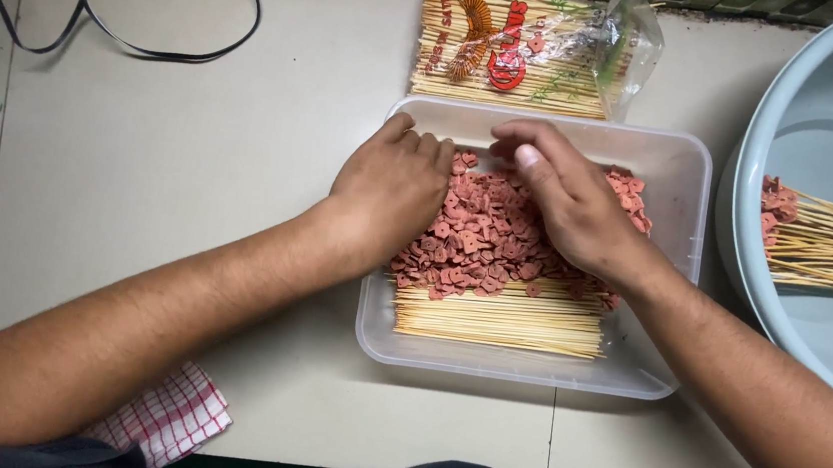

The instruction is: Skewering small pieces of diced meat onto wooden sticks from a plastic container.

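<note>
Small red slices (481,240) are piled in the tub (687,187), above a row of skewers (499,322). Left hand (390,192) is laid flat, half-curled on the pile; right hand (565,202) is pinched narrow over it, though what's held can't be told. They look light, soft and probably slippery, so they're best nipped by the edges.

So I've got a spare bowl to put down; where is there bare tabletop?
Bare table lies left of the clear tub, below the black cable, above the checked cloth. A narrow strip runs under the tub. The right is crowded: tub, skewer pack, grey basin.
</note>
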